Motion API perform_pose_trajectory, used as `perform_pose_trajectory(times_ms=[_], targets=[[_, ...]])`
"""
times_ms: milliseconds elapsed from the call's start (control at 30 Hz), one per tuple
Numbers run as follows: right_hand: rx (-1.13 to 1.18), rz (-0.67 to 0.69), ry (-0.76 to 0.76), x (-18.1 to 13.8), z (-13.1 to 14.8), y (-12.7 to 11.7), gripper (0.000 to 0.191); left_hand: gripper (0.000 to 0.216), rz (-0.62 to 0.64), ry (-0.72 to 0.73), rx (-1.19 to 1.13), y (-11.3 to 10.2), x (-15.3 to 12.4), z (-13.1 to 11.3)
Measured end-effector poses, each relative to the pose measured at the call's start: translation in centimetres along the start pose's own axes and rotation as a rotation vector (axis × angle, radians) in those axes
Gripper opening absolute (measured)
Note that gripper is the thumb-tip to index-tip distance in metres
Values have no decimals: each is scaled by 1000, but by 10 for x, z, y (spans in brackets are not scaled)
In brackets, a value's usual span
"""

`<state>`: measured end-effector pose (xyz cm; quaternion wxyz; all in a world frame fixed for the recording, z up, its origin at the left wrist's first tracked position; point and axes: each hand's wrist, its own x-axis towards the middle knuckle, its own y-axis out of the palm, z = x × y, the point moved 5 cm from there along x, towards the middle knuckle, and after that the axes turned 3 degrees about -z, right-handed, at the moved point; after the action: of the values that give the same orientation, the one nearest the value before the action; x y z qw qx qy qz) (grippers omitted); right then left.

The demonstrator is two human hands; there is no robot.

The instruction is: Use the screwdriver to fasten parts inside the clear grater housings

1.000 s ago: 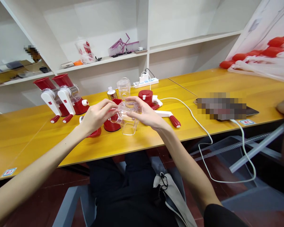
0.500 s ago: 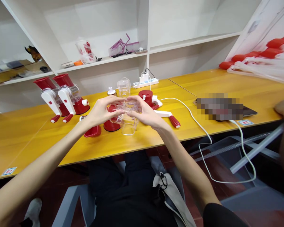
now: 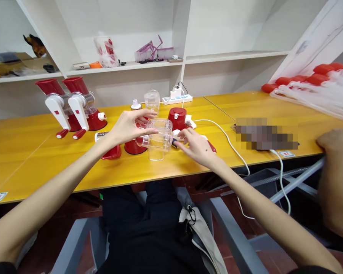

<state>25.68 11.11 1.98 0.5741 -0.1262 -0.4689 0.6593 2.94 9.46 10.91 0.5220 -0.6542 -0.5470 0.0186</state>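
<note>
My left hand (image 3: pixel 133 127) grips a clear plastic grater housing (image 3: pixel 157 139) from its left side, thumb in front and fingers over the top. The housing is held above the table's front part. Just right of it, my right hand (image 3: pixel 196 146) has its thumb and bent fingers apart, around the near end of a white crank (image 3: pixel 204 137) with a red handle (image 3: pixel 212 146). A small dark part shows at the thumb tip; its kind is unclear. Behind the left hand stands a red grater base (image 3: pixel 135 147). Left of it lie a red hopper (image 3: pixel 112 153) and a metal drum (image 3: pixel 100 136).
Two assembled red-and-white rotary graters (image 3: pixel 82 108) stand at the left. Behind my hands are another red base (image 3: pixel 177 117), a clear cup-shaped part (image 3: pixel 152 102) and a power strip (image 3: pixel 177 99). A white cable (image 3: pixel 225 131) crosses the table. Another person's arm (image 3: pixel 335 179) is at the right.
My right hand has come off the clear housing and moved right and down to the crank. The left hand keeps the housing, which is now less covered. The view has shifted slightly.
</note>
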Motion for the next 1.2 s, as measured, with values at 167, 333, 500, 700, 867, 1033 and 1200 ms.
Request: perform_pose_trajectory(times_ms=[167,333,500,700,867,1033,1200], targets=[[-243,83,22,2,0,35,49,64,57,-32,-23,-1,6,4],[-264,77,32,7,-7,45,43,63,121,-41,13,-2,11,1],[-116,-113,-1,-5,-15,16,43,66,165,-81,46,-2,12,5],[140,-379,-38,-31,-16,-40,45,66,226,-51,48,0,13,12],[346,-552,-36,-46,-11,-98,37,62,218,-76,-9,0,12,15],[500,-747,-142,-31,10,-160,34,55,172,-102,-166,7,12,17],[667,-845,-259,15,32,-191,25,54,126,-137,-229,8,9,15]])
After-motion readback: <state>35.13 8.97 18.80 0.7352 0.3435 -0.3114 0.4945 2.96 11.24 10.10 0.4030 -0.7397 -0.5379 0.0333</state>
